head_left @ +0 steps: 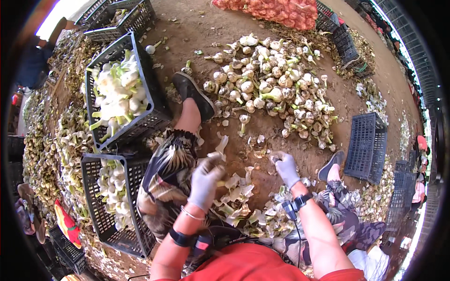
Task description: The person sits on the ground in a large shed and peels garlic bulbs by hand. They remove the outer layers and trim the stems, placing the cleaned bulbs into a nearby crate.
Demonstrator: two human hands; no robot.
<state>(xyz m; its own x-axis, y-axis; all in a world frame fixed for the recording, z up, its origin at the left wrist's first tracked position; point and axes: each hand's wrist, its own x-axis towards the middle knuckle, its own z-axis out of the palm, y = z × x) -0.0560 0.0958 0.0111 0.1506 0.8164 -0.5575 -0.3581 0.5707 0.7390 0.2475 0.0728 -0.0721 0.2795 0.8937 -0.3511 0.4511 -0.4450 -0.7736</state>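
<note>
One left hand [207, 178] and one right hand [287, 169], both in pale gloves, are in the head view, well apart from each other above the earth floor [197, 42]. The fingers of the left hand are bent and close together, with some blur. A pale strip [222, 144] shows just beyond its fingertips; I cannot tell whether the fingers are clamped on it. The right hand has its fingers curled, with dark dirt at the tips, and I cannot tell if something small is between them.

The garlic pile [272, 86] lies on the floor in front of the hands, with many dirty bulbs and some green stems. One loose bulb [244, 119] lies at its near edge. Under and between the hands there are scattered peels [241, 191].

On the left side, the upper crate [157, 110] is full of whiter garlic, and the lower crate [132, 225], near the left knee, also contains bulbs. A dark shoe [191, 96] stands beside the upper crate. To the right of the pile is another dark crate [367, 149], and beyond the pile lies a red net sack [276, 11].
</note>
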